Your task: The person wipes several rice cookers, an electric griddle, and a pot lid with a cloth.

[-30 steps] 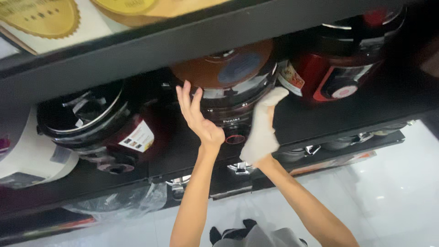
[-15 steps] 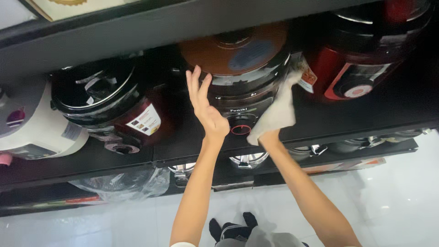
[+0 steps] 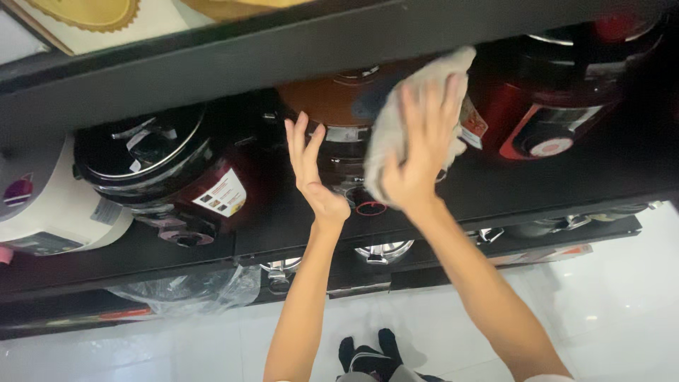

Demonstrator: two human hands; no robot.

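Note:
A brown-lidded rice cooker [image 3: 327, 106] stands in the middle of a dark shelf [image 3: 283, 226]. My left hand [image 3: 311, 173] rests open against its left side, fingers spread upward. My right hand [image 3: 423, 145] presses a crumpled light grey cloth [image 3: 396, 117] flat against the cooker's front and right side, covering much of its body and lid. A round control knob [image 3: 370, 207] shows just below the cloth.
A black-lidded dark red cooker [image 3: 152, 170] stands to the left, a white cooker [image 3: 42, 205] at the far left, a red and black cooker [image 3: 559, 106] to the right. A shelf board [image 3: 212, 64] runs overhead. Steel lids [image 3: 382, 251] lie on the lower shelf above the white tiled floor [image 3: 622, 297].
My right hand has carried the cloth up from the cooker's lower right onto its front and lid. My left hand stays against the cooker's left side. The view has shifted slightly.

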